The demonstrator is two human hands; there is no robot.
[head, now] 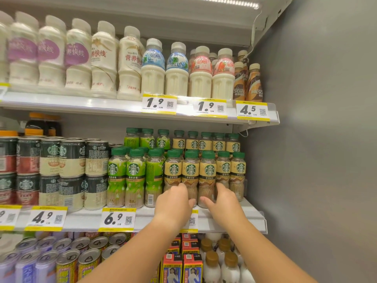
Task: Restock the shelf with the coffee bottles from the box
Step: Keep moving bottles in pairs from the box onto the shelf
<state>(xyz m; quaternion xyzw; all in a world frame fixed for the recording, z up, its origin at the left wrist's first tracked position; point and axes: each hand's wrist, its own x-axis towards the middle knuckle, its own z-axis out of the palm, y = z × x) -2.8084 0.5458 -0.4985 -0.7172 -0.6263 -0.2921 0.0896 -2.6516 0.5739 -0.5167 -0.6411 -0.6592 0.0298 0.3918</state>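
Yellow-labelled coffee bottles (225,170) with green caps stand in rows at the right end of the middle shelf (253,216). My left hand (173,203) is at the base of a front-row bottle (190,170), fingers curled to its left side and thumb on its front. My right hand (223,201) holds the neighbouring bottle (207,170) the same way, thumb across its base and fingers round its right side. Both bottles stand upright on the shelf, side by side. The box is not in view.
Green-labelled bottles (134,172) stand just left of the yellow ones, then stacked cans (71,172). The upper shelf (122,107) holds milk drinks. Cans, cartons and small bottles fill the shelf below. A grey side wall (316,160) closes the right end.
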